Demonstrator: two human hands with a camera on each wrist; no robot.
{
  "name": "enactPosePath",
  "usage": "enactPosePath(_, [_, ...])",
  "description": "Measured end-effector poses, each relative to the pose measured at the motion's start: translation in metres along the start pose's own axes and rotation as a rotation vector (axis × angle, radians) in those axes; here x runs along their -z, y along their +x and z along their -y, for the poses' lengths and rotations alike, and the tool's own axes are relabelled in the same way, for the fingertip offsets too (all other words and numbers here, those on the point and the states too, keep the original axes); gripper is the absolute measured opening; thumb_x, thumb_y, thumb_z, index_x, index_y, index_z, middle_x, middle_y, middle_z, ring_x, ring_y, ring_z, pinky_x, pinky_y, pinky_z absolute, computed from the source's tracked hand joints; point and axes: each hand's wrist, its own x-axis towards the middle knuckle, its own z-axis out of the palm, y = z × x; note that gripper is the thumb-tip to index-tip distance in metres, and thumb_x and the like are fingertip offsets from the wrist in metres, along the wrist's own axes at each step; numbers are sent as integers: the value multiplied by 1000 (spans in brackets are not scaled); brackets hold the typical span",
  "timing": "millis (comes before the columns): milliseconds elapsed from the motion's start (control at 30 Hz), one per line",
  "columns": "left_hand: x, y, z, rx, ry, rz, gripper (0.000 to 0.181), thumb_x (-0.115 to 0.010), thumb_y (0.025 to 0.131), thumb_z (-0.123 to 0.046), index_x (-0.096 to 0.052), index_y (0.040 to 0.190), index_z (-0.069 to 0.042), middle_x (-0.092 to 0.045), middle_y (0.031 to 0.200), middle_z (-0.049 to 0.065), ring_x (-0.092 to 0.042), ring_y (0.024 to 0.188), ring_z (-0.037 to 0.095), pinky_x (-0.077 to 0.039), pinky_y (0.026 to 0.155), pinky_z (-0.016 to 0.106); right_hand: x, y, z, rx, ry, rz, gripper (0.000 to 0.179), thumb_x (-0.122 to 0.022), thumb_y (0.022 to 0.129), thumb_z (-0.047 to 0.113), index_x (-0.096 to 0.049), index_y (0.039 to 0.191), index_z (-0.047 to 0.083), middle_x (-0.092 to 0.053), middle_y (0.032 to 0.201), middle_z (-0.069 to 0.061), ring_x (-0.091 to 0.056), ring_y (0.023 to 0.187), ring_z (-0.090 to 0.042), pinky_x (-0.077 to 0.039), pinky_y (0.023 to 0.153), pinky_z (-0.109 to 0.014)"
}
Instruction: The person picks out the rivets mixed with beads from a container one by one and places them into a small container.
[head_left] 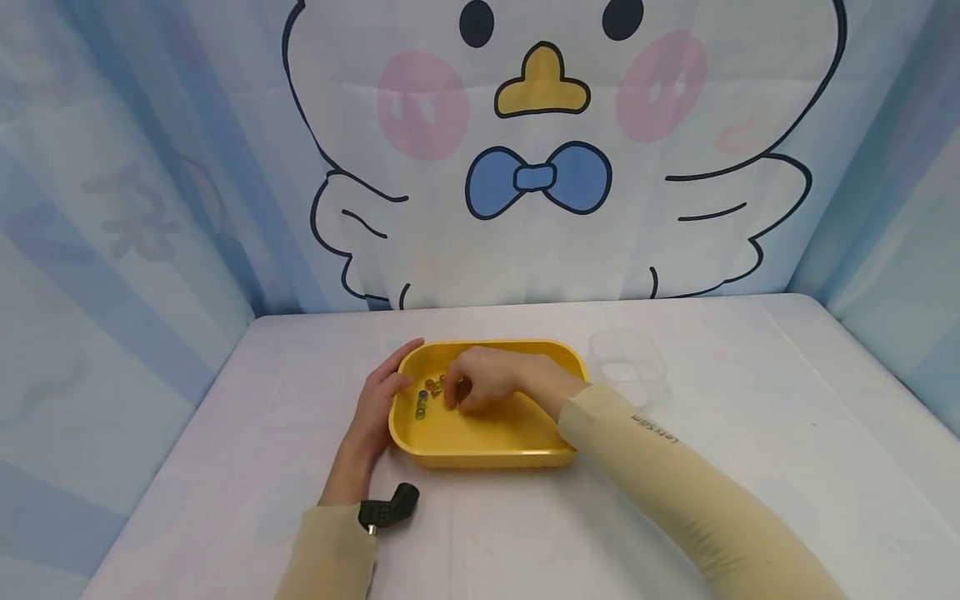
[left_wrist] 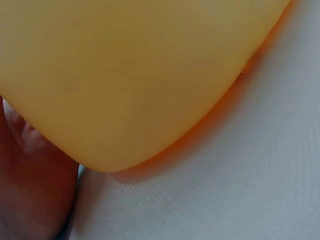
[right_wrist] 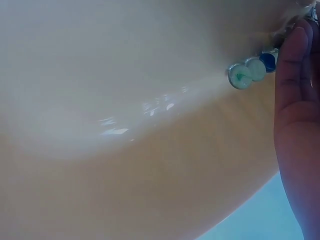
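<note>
A yellow tray (head_left: 480,458) stands on the table, its rounded corner filling much of the left wrist view. At its left end my left hand (head_left: 372,404) grips the rim, thumb over the edge and the other fingers along the outside. Inside, several small glass marbles (head_left: 422,406) form a curved row near the left wall; green ones (right_wrist: 240,76) and a blue one (right_wrist: 268,62) show in the right wrist view. My right hand (head_left: 483,379) reaches into the tray with bent fingers, fingertips low beside the marbles. I cannot tell whether a marble is between them.
A clear plastic container (head_left: 628,367) stands behind and right of the tray, close to its rim. The white-covered table (head_left: 757,400) reaches back to a curtain (head_left: 540,258) printed with a cartoon bird. My right forearm crosses the tray's right end.
</note>
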Motion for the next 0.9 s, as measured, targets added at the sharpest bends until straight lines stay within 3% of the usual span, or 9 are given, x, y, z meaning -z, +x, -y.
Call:
enactPosePath(233, [0, 1, 1, 3, -12, 0, 61, -40, 91, -3, -48, 150, -17, -37, 158, -2, -32, 145, 17, -23, 119, 36, -1, 0, -1, 12, -15, 16, 10, -75, 89, 6, -75, 94, 15, -66, 90, 6, -57, 87, -12, -50, 81, -21])
enactPosePath(900, [0, 0, 1, -10, 1, 2, 62, -39, 91, -3, -48, 151, -17, -37, 158, -2, -31, 145, 17, -22, 120, 37, -3, 0, -3, -11, 3, 51, 9, -71, 91, 8, -72, 91, 16, -64, 86, 5, -57, 83, -11, -50, 75, -21])
